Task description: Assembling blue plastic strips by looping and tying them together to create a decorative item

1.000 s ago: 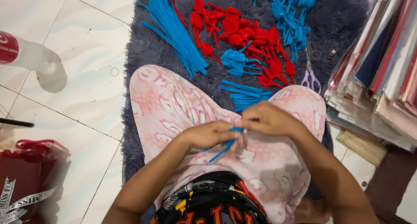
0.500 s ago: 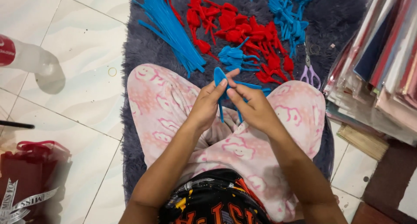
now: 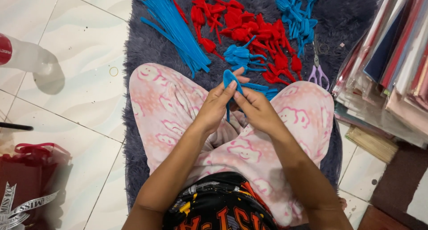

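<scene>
I see my left hand (image 3: 217, 104) and right hand (image 3: 256, 108) pinching closed on a blue strip (image 3: 229, 77) bent into a loop, held above my lap, near the blue pieces (image 3: 240, 57) on the grey rug (image 3: 147, 47).

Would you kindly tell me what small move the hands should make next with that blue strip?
Probably pinch the loop's base tight. The left hand and right hand hold the blue strip already bent into a loop, its tail hanging loose between them.
</scene>
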